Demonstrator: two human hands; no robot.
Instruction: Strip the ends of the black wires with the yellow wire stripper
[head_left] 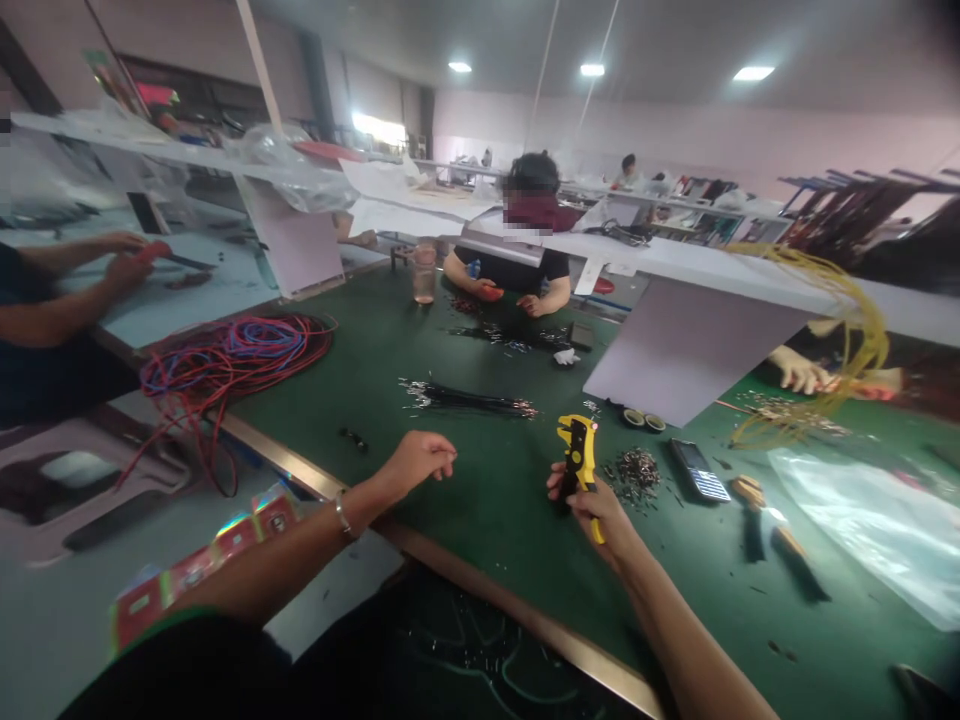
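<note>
right-hand fingers [596, 512] curled round yellow wire stripper [576, 450]; left hand [417, 462] empty

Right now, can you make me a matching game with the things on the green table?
Things:
1. Yellow-and-black wire stripper
2. Black button phone
3. Red and blue wire coil
4. Black wire bundle

Places:
A. Middle of the green mat
B. At the left table edge
C. In the right hand
D. Beside the small pile of metal bits

Pairs: 1-C, 2-D, 3-B, 4-A
</note>
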